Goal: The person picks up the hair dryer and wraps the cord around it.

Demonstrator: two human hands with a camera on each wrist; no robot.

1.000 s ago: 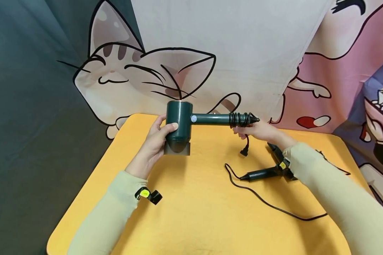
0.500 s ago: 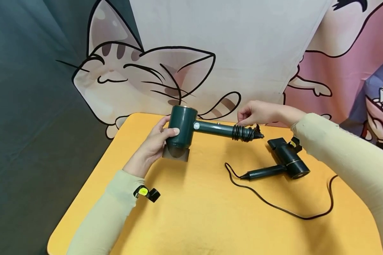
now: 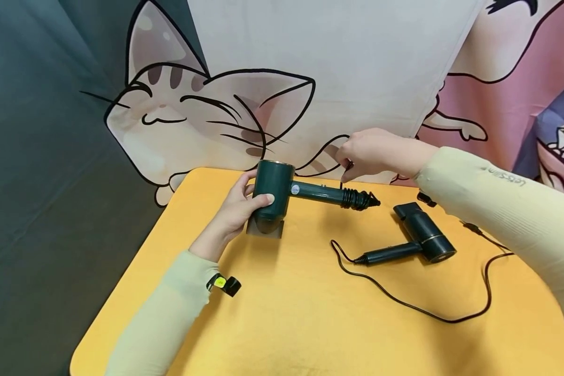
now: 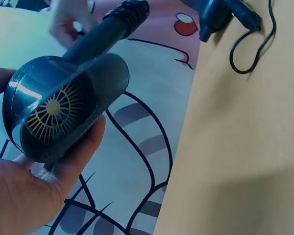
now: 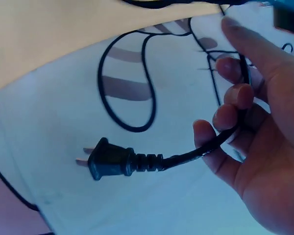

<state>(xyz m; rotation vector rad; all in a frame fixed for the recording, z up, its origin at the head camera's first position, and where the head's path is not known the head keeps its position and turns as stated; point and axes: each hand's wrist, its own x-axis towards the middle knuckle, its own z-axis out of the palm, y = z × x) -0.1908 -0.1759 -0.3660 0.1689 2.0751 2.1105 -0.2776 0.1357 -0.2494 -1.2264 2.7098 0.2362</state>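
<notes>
My left hand (image 3: 237, 209) grips the barrel of a dark green hair dryer (image 3: 274, 188), thumb across its front, and holds it above the table. Its handle points right, with the black power cord (image 3: 354, 199) coiled round the handle's end. A translucent nozzle (image 4: 108, 81) faces the left wrist camera, a gold grille inside it. Above the handle, my right hand (image 3: 368, 154) has its fingers curled round the cord's loose end. In the right wrist view the two-pin plug (image 5: 110, 159) hangs out past those fingers.
A second, black hair dryer (image 3: 423, 232) lies on the yellow table (image 3: 282, 324) at the right. Its cord (image 3: 404, 304) loops over the tabletop towards the right edge, its plug (image 3: 472, 227) partly near my right sleeve. A cartoon-printed cloth (image 3: 357, 68) hangs behind the table.
My right hand has risen from below the handle's end to above it, bringing the cord's loose end along. The held hair dryer has tilted and shifted slightly down and right.
</notes>
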